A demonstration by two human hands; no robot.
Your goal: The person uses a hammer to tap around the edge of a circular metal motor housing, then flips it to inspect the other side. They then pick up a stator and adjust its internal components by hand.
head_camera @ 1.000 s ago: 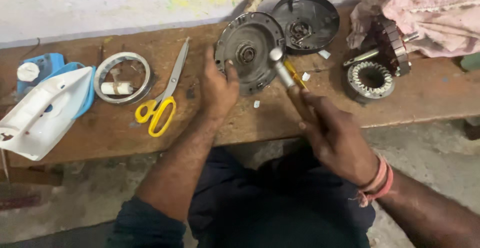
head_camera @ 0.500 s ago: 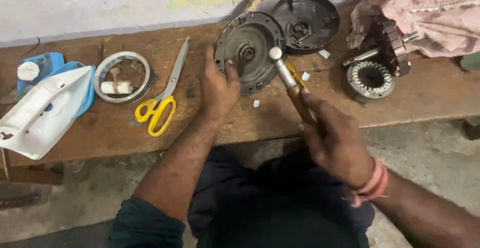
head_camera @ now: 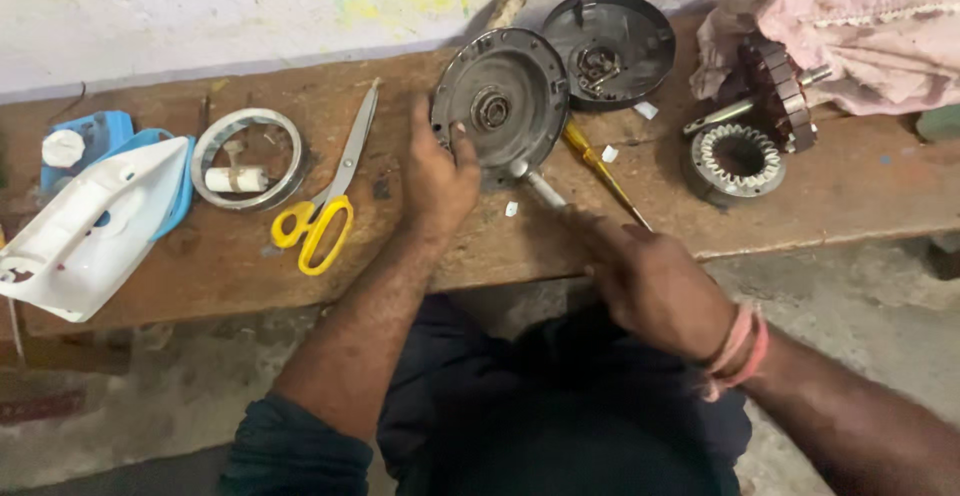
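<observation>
A person sits at a long wooden bench (head_camera: 250, 286) that runs across the middle of the frame, both bare forearms reaching up from the bottom. The left hand (head_camera: 438, 178), just left of centre, lies flat with its fingers spread, the thumb pressing on the lower left rim of a round grey metal cover (head_camera: 500, 106) that stands tilted in the upper centre. The right hand (head_camera: 650, 281), right of centre and lower down, is closed around the handle of a small hammer (head_camera: 535, 184); the hammer's metal head touches the bottom edge of the grey cover. A yellow-handled screwdriver (head_camera: 600, 168) lies on the bench just right of the hammer, slanting down toward the right hand. Behind the grey cover, in the upper centre-right, a second round dark cover (head_camera: 615, 51) lies open side up. Further right sit a toothed metal ring (head_camera: 735, 159) and a ribbed motor core on a shaft (head_camera: 775, 91), partly under a pink cloth (head_camera: 860, 26) in the upper right corner. Left of the left hand lie scissors with yellow handles (head_camera: 325, 206), then a metal ring (head_camera: 247, 158) with a small white cylinder inside it, and at the far left a white and blue clothes iron (head_camera: 90, 221).
</observation>
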